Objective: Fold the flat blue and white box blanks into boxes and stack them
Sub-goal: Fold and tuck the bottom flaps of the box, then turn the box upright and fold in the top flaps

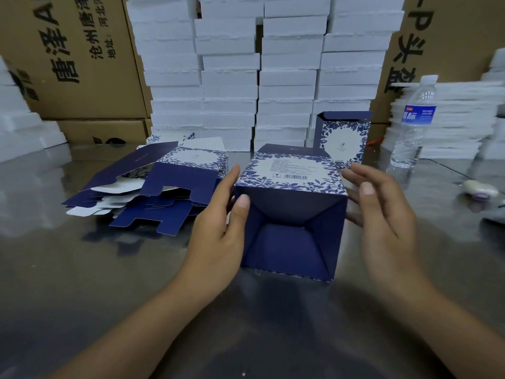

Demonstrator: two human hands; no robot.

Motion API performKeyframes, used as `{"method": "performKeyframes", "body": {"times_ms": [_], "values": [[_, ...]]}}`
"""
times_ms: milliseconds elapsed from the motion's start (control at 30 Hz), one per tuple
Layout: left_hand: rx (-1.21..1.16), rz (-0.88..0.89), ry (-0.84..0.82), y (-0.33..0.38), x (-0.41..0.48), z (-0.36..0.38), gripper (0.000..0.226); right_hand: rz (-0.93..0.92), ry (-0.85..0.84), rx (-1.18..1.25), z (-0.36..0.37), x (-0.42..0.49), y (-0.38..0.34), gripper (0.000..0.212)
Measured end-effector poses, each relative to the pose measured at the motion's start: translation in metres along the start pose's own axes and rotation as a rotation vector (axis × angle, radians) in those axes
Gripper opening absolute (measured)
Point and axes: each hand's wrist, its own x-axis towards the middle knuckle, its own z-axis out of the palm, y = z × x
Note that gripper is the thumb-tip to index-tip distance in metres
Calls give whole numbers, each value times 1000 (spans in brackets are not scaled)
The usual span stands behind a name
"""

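A half-formed blue and white box (291, 203) lies on its side in the middle of the metal table, its dark blue bottom flaps folded inward and facing me. My left hand (218, 228) holds its left side, thumb on the flap edge and fingers behind. My right hand (379, 214) is at its right side with fingers spread and fairly straight, touching or nearly touching the wall. A pile of flat blue and white blanks (153, 187) lies to the left. One folded box (343, 138) stands upright behind, lid flap raised.
Stacks of white foam trays (259, 77) fill the back, flanked by brown cartons (73, 56). A water bottle (412, 124) stands at the right, with more white trays (451, 124) behind it. A small pale object (478, 188) lies at the table's right edge.
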Motion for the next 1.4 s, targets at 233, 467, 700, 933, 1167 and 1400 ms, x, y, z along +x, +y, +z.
{"method": "performKeyframes", "body": {"times_ms": [233, 467, 700, 933, 1167, 1400], "values": [[-132, -175, 55, -10, 10, -2, 52, 475, -193, -170, -1, -1, 19, 85], [-262, -306, 137, -7, 12, -7, 42, 531, -216, -37, 1, -1, 6, 76], [-471, -529, 146, -8, 14, -5, 36, 678, -78, 437, -4, 7, 3, 74], [-639, -752, 45, -10, 14, -5, 34, 658, -186, 571, -5, 8, -5, 29], [-719, -793, 46, -8, 15, -8, 31, 574, -301, 533, -8, 7, -15, 28], [-465, -498, 282, 2, 19, -7, 10, 370, -178, 532, -8, 11, -18, 44]]}}
